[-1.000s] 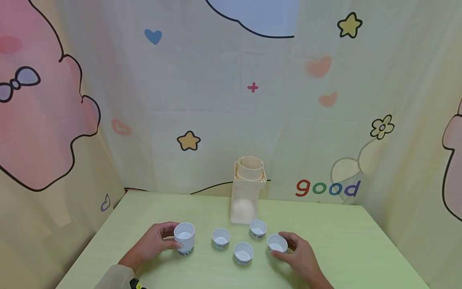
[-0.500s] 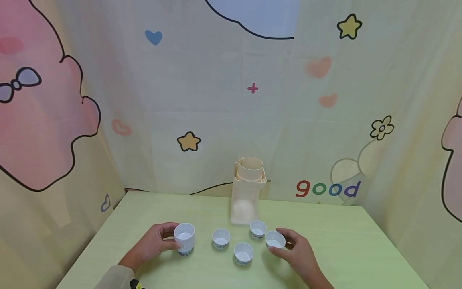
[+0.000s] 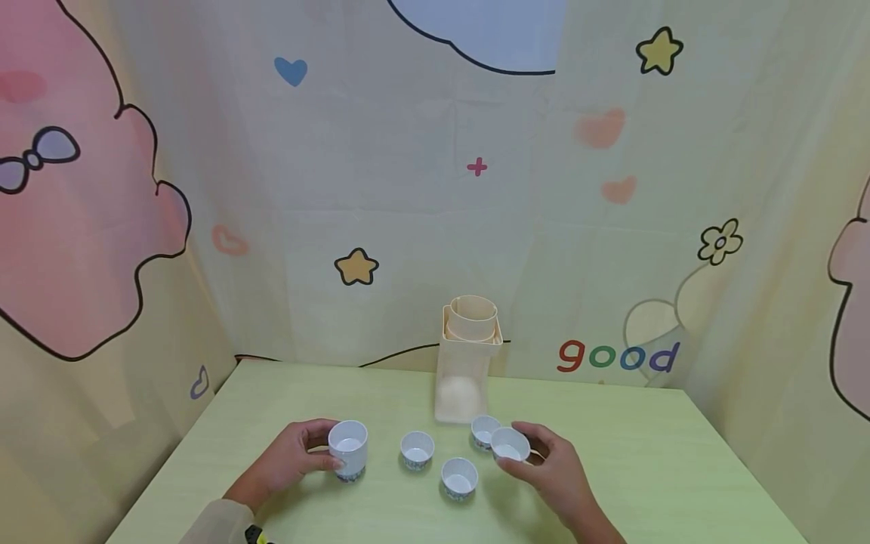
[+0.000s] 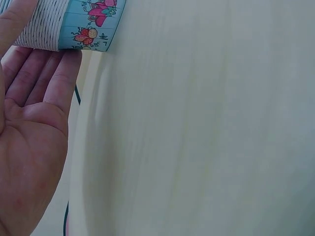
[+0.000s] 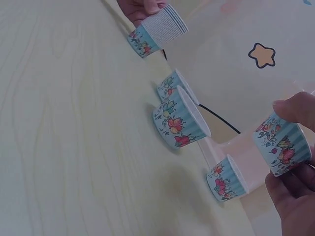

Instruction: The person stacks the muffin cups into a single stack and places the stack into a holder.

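Note:
My left hand [image 3: 292, 457] grips an upright stack of nested paper cups [image 3: 349, 453] at the table's left; the left wrist view shows their white rims above a blue fruit-printed side. In my right hand [image 3: 557, 472], a single paper cup [image 3: 510, 446] is pinched between thumb and fingers, raised off the table in the right wrist view. From the head view it overlaps the back paper cup [image 3: 482, 432], partly hiding it. Two more cups stand between the hands: the left paper cup [image 3: 417, 452] and the front paper cup [image 3: 459, 480].
A cream-coloured stand [image 3: 461, 385] with a round tube [image 3: 473, 317] in its top stands behind the cups, near the table's back edge. A printed curtain [image 3: 421, 189] hangs close behind the pale green table [image 3: 632, 453].
My right hand has moved left and a little away from me, lifting its paper cup toward the back cup. The left hand and its stack stay in place.

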`<state>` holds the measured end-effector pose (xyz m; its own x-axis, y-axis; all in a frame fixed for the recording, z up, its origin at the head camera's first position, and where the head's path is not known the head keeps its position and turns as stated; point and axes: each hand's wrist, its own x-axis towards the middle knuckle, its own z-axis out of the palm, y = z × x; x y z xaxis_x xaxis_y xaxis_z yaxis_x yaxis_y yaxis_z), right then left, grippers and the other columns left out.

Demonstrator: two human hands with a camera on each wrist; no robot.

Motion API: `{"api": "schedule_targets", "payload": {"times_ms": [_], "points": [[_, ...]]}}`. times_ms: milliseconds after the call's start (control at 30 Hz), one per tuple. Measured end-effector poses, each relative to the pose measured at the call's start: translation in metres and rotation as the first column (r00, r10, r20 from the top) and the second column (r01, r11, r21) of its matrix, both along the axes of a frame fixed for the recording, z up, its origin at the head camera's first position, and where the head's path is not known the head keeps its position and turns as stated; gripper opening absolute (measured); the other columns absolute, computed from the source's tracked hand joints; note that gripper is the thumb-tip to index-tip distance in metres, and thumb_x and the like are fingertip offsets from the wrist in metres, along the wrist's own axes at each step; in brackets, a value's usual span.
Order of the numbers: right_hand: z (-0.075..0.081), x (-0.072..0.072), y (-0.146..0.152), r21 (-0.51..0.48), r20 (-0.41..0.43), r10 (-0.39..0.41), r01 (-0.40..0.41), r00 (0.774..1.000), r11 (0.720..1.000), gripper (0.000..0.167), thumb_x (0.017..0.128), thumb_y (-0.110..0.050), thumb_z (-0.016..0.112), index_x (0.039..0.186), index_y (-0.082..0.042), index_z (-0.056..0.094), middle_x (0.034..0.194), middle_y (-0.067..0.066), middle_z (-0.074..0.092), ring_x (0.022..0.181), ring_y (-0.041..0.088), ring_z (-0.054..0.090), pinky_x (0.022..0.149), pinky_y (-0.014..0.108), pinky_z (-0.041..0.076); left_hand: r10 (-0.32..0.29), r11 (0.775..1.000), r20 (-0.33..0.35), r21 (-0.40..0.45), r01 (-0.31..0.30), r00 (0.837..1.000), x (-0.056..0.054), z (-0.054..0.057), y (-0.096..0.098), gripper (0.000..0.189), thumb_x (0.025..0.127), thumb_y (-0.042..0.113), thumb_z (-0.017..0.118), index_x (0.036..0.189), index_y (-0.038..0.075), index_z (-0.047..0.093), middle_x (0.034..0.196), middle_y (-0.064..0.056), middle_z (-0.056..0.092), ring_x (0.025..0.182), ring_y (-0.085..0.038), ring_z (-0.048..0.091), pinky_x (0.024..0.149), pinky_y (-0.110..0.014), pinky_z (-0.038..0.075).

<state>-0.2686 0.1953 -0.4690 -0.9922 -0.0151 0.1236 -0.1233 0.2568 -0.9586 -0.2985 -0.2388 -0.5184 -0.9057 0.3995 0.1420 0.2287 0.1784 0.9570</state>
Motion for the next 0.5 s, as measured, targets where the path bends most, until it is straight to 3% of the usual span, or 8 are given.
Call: {"api": "schedule_targets", "payload": {"times_ms": [500], "points": [[0.011, -0.001, -0.014, -0.001, -0.035, 0.014, -0.014, 0.999, 1.0, 0.057, 0.074, -0.009, 0.092, 0.124, -0.001, 0.068, 0.12, 0.013, 0.072, 0.104, 0.016, 0.067, 0.088, 0.021, 0.059, 0.033, 0.999, 0.014, -0.036, -0.033, 0.999, 0.0, 0.004, 0.001, 0.063, 0.082, 0.019, 0.087, 0.135, -0.003, 0.06, 0.134, -0.022, 0.066, 0.117, -0.02, 0.067, 0.095, -0.023, 0.058]]}}
